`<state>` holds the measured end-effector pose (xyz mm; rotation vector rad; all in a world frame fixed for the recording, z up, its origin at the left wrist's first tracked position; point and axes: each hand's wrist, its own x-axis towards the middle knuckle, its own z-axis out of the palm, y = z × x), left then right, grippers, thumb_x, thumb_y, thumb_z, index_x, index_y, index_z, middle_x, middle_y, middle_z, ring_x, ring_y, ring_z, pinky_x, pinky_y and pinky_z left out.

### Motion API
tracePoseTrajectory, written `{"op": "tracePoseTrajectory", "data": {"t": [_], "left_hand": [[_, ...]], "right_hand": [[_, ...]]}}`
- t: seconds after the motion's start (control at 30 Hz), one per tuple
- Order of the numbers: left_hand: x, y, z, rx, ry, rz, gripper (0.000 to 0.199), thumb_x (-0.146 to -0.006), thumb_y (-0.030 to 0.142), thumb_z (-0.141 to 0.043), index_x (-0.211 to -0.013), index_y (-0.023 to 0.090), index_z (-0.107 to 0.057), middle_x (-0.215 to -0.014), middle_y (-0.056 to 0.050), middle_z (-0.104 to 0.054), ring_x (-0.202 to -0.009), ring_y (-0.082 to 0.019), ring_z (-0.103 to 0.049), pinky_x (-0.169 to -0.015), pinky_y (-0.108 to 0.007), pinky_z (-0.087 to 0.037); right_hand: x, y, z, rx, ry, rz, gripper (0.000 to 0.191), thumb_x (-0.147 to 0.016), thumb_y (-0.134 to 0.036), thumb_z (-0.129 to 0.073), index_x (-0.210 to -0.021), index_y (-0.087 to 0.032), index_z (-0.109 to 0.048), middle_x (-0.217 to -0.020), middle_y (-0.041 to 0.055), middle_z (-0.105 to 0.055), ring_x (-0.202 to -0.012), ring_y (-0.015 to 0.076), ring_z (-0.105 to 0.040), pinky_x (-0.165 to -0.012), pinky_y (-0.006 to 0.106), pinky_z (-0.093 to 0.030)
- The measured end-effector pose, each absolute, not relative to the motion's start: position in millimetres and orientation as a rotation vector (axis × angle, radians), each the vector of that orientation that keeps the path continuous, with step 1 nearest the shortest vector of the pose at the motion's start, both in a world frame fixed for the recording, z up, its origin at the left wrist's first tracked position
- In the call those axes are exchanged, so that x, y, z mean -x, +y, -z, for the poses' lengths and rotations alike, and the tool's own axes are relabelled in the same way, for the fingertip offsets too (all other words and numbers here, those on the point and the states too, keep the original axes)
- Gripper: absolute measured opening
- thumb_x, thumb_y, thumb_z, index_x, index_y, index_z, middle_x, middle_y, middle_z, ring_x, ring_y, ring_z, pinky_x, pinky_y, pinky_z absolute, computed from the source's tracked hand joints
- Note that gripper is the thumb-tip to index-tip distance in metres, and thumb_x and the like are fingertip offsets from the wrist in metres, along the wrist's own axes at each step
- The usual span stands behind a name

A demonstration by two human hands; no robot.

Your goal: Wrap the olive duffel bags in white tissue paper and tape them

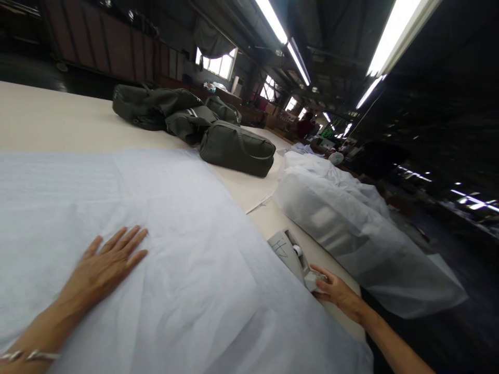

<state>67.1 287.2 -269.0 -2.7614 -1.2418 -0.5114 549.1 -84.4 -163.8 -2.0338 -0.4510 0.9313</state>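
My left hand (107, 265) lies flat, fingers apart, on a large white translucent sheet (187, 270) spread over the table. Its fabric or plastic make is hard to tell, and it has soft wrinkles. At the right side, my right hand (335, 291) has its fingers bent around the near end of a grey tape dispenser (283, 252). Dark pen marks show on the dispenser's side, and a small white roll sits in its top slot. The sheet's right edge runs along the dispenser. Whether a piece of tape is between my fingers is not visible.
Several dark green bags (237, 148) lie at the far side of the pale table (50, 117). A heap of translucent white sheeting (351, 223) hangs over the table's right edge. A thin strip (259, 204) lies near the bags. Further back is a dim workshop.
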Motion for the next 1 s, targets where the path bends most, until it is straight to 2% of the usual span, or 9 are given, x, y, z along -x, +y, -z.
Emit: {"op": "tracePoseTrajectory", "data": {"t": [0.13, 0.2, 0.3, 0.43, 0.53, 0.7, 0.77, 0.87, 1.0], "left_hand": [[-67, 287, 269, 2.759, -1.266, 0.533, 0.058, -0.094, 0.047, -0.018, -0.133, 0.027, -0.054, -0.145, 0.004, -0.05, -0.141, -0.021, -0.034, -0.116, -0.047, -0.018], [-66, 288, 268, 2.776, -1.267, 0.565, 0.062, -0.092, 0.053, -0.016, -0.131, 0.027, -0.057, -0.143, 0.003, -0.052, -0.14, -0.021, -0.037, -0.116, -0.046, -0.018], [-65, 290, 267, 2.819, -1.245, 0.571, 0.064, -0.088, 0.059, -0.019, -0.127, 0.03, -0.06, -0.142, 0.003, -0.053, -0.139, -0.023, -0.038, -0.116, -0.046, -0.018], [-66, 290, 268, 2.827, -1.249, 0.556, 0.061, -0.088, 0.056, -0.019, -0.13, 0.032, -0.058, -0.143, 0.004, -0.051, -0.14, -0.023, -0.036, -0.116, -0.046, -0.017], [-67, 290, 271, 2.782, -1.286, 0.583, 0.06, -0.091, 0.053, -0.02, -0.133, 0.028, -0.054, -0.145, 0.003, -0.05, -0.141, -0.021, -0.035, -0.116, -0.046, -0.017], [-65, 293, 278, 2.769, -1.271, 0.537, 0.056, -0.091, 0.053, -0.024, -0.139, 0.033, -0.045, -0.147, 0.006, -0.046, -0.143, -0.018, -0.03, -0.116, -0.047, -0.019], [-64, 293, 280, 2.761, -1.28, 0.539, 0.057, -0.091, 0.054, -0.025, -0.14, 0.032, -0.045, -0.148, 0.005, -0.046, -0.143, -0.019, -0.03, -0.116, -0.048, -0.019], [-64, 292, 280, 2.764, -1.27, 0.564, 0.058, -0.092, 0.056, -0.022, -0.139, 0.032, -0.045, -0.148, 0.006, -0.046, -0.143, -0.019, -0.03, -0.117, -0.048, -0.018], [-64, 295, 281, 2.787, -1.234, 0.602, 0.055, -0.096, 0.051, -0.023, -0.14, 0.027, -0.046, -0.148, 0.003, -0.046, -0.143, -0.021, -0.03, -0.117, -0.05, -0.018]], "right_hand": [[-550, -70, 171, 2.028, -0.473, -0.822, 0.07, -0.06, -0.047, -0.084, -0.121, -0.021, -0.062, -0.136, 0.0102, -0.056, -0.108, 0.024, -0.061, -0.086, 0.035, -0.055], [-554, -56, 168, 1.982, -0.46, -0.853, 0.066, -0.059, -0.046, -0.084, -0.117, -0.021, -0.063, -0.126, 0.0093, -0.061, -0.103, 0.0221, -0.062, -0.085, 0.036, -0.055], [-563, -38, 158, 1.852, -0.448, -1.036, 0.049, -0.067, -0.049, -0.079, -0.103, -0.018, -0.069, -0.1, 0.0064, -0.069, -0.091, 0.0187, -0.063, -0.086, 0.038, -0.054], [-574, -25, 152, 1.894, -0.381, -1.116, 0.035, -0.062, -0.041, -0.083, -0.084, -0.016, -0.072, -0.082, 0.0031, -0.069, -0.08, 0.0164, -0.061, -0.084, 0.039, -0.053], [-579, -23, 155, 1.951, -0.398, -1.055, 0.036, -0.059, -0.039, -0.084, -0.083, -0.015, -0.073, -0.084, 0.0041, -0.07, -0.082, 0.017, -0.062, -0.087, 0.037, -0.05], [-571, -41, 152, 1.962, -0.498, -0.699, 0.038, -0.057, -0.047, -0.08, -0.079, -0.017, -0.074, -0.107, 0.0095, -0.071, -0.107, 0.0246, -0.061, -0.1, 0.039, -0.043], [-565, -53, 145, 1.972, -0.508, -0.613, 0.036, -0.058, -0.048, -0.079, -0.076, -0.018, -0.072, -0.104, 0.0093, -0.072, -0.108, 0.0251, -0.061, -0.1, 0.038, -0.043], [-557, -65, 139, 1.982, -0.425, -0.809, 0.032, -0.064, -0.045, -0.078, -0.076, -0.017, -0.069, -0.089, 0.008, -0.073, -0.085, 0.0206, -0.068, -0.086, 0.035, -0.051], [-554, -62, 146, 2.071, -0.296, -0.984, 0.03, -0.063, -0.041, -0.079, -0.074, -0.017, -0.065, -0.075, 0.0056, -0.071, -0.06, 0.0131, -0.064, -0.065, 0.028, -0.052]]}}
